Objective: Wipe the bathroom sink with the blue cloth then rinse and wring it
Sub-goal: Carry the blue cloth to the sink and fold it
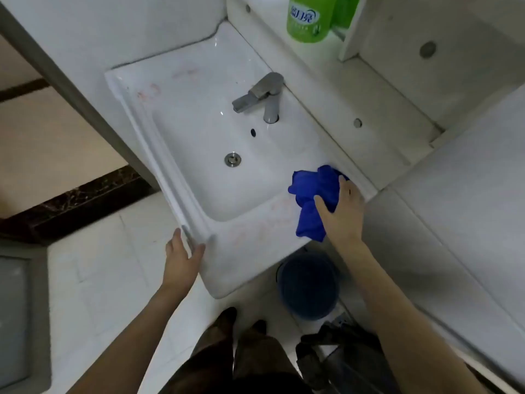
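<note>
The white bathroom sink [181,89] fills the middle of the view, with a grey faucet [262,95] at its back and a metal drain [232,159] in the basin. A crumpled blue cloth [312,191] lies on the sink's right rim, partly hanging into the basin. My right hand [342,214] presses down on the cloth with fingers spread over it. My left hand [183,258] rests flat against the sink's front corner, holding nothing. Faint reddish smears mark the rim near the front and the back left.
A green bottle [308,18] stands on the ledge behind the sink. A blue bucket [308,285] sits on the floor under the sink's front right. My feet [227,317] and a dark bag [341,356] are below on the pale tiled floor.
</note>
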### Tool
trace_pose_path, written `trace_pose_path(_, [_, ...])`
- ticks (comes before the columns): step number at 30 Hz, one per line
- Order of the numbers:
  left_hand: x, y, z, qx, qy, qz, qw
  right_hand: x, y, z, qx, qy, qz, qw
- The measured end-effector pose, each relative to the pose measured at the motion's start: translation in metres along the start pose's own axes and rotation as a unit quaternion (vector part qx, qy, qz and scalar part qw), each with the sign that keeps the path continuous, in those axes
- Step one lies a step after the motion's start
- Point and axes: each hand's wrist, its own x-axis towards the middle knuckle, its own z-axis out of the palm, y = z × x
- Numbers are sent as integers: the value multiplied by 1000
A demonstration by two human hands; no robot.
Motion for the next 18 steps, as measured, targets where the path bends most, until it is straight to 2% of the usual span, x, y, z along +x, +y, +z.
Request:
trace_pose_path(4, [17,-5,17,-64,13,-62,996,33,3,20,-142,-25,0,990])
trace_pose_path(8, [20,-10,29,-52,27,-57,997,35,14,43,-225,-45,-9,973])
trace_pose_path(10, [22,-16,33,-44,28,-63,997,39,17,49,-231,-64,2,971])
trace_pose_path(13, [24,-21,33,-45,24,-77,996,45,18,53,-170,-93,37,980])
trace_pose_path(16, [25,-22,31,-48,20,-73,996,45,18,44,-11,-79,71,994])
trace_pose_path(18, [26,-22,30,-47,17,-73,996,39,14,31,92,-74,124,985])
